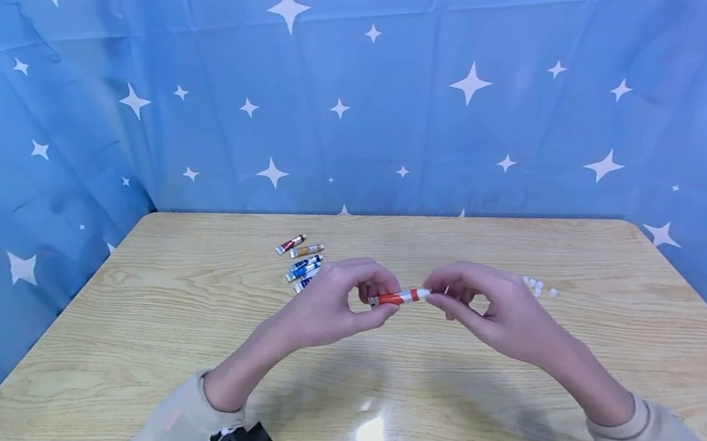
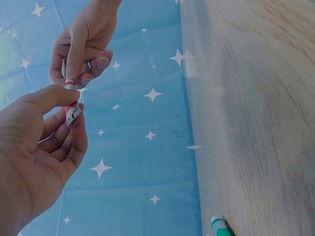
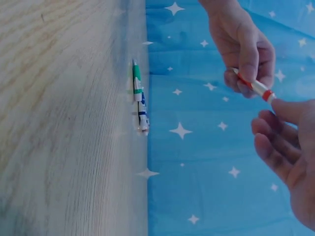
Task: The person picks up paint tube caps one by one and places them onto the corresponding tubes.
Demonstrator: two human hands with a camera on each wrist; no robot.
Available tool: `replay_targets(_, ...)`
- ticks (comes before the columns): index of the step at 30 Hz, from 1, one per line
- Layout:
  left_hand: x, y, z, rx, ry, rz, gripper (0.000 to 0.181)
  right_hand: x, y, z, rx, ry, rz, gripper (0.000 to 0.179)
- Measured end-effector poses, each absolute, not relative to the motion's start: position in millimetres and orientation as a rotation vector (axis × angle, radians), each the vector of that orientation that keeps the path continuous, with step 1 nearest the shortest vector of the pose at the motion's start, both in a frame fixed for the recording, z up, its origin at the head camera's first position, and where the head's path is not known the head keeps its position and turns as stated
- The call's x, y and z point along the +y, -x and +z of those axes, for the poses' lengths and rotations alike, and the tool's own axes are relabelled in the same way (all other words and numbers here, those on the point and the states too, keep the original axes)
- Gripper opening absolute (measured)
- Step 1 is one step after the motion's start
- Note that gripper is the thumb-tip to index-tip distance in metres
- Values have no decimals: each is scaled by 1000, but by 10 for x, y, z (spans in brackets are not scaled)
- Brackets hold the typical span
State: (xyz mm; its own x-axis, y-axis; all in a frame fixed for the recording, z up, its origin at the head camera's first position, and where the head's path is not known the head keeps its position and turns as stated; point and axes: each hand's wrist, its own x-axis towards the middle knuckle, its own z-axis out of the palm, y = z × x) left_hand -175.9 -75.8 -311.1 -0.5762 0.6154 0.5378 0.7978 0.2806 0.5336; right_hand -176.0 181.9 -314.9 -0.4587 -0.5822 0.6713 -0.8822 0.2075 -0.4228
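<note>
Above the table, my left hand [image 1: 341,299] pinches a small red-and-white paint tube [image 1: 391,299] between thumb and fingers, near its flat crimped end. The tube lies tilted, with its white cap [image 1: 424,293] toward the right. At that cap is my right hand [image 1: 495,308], its thumb and index finger pinching it. In the left wrist view the flat tail of the tube [image 2: 73,115] sticks out from the left fingers. The right wrist view shows the right thumb against the cap end, the other fingers loosely bent. Fingertips partly cover the cap.
At the back left lie a dark red tube [image 1: 290,244], an ochre tube [image 1: 307,250] and blue tubes [image 1: 304,269], partly behind the left hand. A green tube [image 3: 137,81] shows in the wrist views. Several small white caps [image 1: 537,286] lie right. A starry blue curtain [image 1: 372,100] hangs behind.
</note>
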Motion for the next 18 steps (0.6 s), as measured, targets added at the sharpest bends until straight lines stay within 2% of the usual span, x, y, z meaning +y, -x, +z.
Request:
replay_targets(9, -749, 1756, -3122, -2312, 1320, -1169, 10, 1808, 1757, -3185, -2107, -1340, 1099, 38)
replay_targets(18, -740, 1747, -3114, -2327, 1328, -1155, 10, 1829, 1755, -3212, -2133, -1333, 1081, 17)
